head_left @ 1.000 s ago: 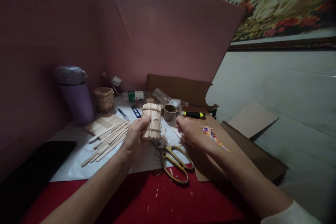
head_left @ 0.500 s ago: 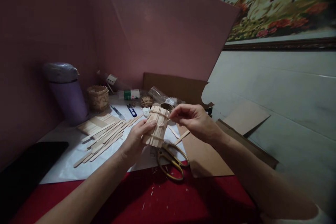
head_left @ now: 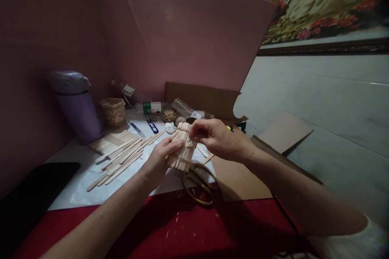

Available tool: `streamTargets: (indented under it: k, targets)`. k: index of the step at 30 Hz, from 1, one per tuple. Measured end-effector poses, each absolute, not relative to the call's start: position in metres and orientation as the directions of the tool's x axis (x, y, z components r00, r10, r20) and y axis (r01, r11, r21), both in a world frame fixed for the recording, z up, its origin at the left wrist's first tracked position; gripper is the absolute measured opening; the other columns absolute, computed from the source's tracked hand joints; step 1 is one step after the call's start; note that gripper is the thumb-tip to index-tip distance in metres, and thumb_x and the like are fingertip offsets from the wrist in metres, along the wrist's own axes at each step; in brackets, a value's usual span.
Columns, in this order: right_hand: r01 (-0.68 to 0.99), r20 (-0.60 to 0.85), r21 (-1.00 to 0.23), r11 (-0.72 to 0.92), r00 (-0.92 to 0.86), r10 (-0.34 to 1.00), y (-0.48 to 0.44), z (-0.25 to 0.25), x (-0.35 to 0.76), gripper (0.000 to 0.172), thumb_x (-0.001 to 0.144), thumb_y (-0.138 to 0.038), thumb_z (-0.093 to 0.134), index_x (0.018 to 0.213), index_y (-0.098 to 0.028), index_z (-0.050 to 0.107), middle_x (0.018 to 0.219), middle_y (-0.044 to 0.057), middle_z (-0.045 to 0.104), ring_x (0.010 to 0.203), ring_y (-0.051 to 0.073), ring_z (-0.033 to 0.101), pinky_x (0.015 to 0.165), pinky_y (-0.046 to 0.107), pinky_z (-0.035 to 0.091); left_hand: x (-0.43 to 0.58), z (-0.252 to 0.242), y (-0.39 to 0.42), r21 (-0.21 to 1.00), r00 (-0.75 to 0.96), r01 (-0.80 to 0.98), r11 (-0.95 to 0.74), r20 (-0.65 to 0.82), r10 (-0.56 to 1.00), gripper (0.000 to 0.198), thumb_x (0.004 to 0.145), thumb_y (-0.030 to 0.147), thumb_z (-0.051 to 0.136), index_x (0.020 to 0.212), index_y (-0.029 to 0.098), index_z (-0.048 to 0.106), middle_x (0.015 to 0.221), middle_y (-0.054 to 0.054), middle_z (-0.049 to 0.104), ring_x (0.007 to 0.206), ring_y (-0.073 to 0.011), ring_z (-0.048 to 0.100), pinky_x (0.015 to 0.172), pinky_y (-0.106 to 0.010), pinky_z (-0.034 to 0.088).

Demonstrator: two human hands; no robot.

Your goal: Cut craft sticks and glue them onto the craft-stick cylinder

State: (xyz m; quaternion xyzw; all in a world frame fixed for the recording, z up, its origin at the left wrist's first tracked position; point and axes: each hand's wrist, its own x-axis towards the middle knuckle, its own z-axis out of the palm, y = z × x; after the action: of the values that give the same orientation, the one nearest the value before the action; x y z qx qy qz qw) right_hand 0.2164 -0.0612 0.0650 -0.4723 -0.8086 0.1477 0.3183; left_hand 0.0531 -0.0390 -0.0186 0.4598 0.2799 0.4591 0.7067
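Note:
My left hand [head_left: 158, 158] is wrapped round a small holder made of upright craft sticks [head_left: 181, 163], its thumb lying on the near side. Twine [head_left: 182, 129] circles the holder near the top, and another band runs near the bottom. A small pointed chip of wood sits on its front. My right hand [head_left: 220, 139] is pinched at the holder's upper right side; whatever is between those fingertips is too small or hidden to name. Below the holder lie scissors [head_left: 197, 200] with bronze-coloured handles, their blades partly covered.
Loose craft sticks [head_left: 123, 162] spread over white paper [head_left: 73, 194] on the left. Behind are a finished-looking stick basket [head_left: 112, 112], a purple tumbler [head_left: 79, 113], a utility knife [head_left: 136, 128], blue snips [head_left: 152, 126], plastic bottles [head_left: 152, 107] and a twine ball [head_left: 169, 115]. Cardboard [head_left: 243, 182] lies right.
My right hand has moved slightly left, over the holder's upper right side, covering more of it. The holder has turned a little in my left hand.

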Motion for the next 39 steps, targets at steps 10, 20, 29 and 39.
streamTargets:
  k: [10,20,29,39]
  targets:
    - [0.609,0.382,-0.612,0.504,-0.330,0.863,-0.0545,0.0611,0.2124,0.022,0.069,0.002,0.055,0.070,-0.013,0.072,0.066,0.001,0.066,0.062,0.011,0.055,0.060,0.025,0.042,0.0532,-0.0162,-0.0418,0.918,0.416,-0.367,0.151,0.017,0.909,0.041,0.072,0.039,0.071,0.104,0.014,0.064,0.088,-0.006,0.062,0.072,-0.0153,0.052,0.061,-0.027,0.041]
    - [0.620,0.372,-0.631,0.466,-0.286,0.883,-0.0563,0.0584,0.2108,0.019,0.069,0.000,0.057,0.068,-0.014,0.071,0.066,0.001,0.067,0.061,0.011,0.056,0.058,0.025,0.043,0.0529,-0.0169,-0.0419,0.908,0.412,-0.392,0.150,0.027,0.911,0.038,0.074,0.038,0.070,0.104,0.015,0.065,0.092,-0.007,0.064,0.074,-0.0163,0.056,0.063,-0.028,0.043]
    - [0.650,0.362,-0.611,0.451,-0.278,0.890,-0.0580,0.0565,0.2100,0.021,0.070,0.001,0.057,0.074,-0.013,0.073,0.071,0.003,0.070,0.064,0.013,0.058,0.059,0.025,0.044,0.0530,-0.0177,-0.0420,0.912,0.403,-0.379,0.158,0.009,0.915,0.034,0.074,0.037,0.069,0.098,0.015,0.064,0.081,-0.003,0.059,0.067,-0.0138,0.051,0.057,-0.025,0.039]
    - [0.722,0.410,-0.508,0.470,-0.277,0.869,-0.0610,0.0547,0.2069,0.025,0.069,0.001,0.054,0.074,-0.014,0.073,0.071,0.003,0.071,0.063,0.013,0.059,0.059,0.025,0.042,0.0545,-0.0202,-0.0392,0.914,0.390,-0.384,0.132,0.031,0.920,0.046,0.072,0.037,0.074,0.110,0.014,0.064,0.095,-0.009,0.067,0.081,-0.0195,0.061,0.067,-0.028,0.045]
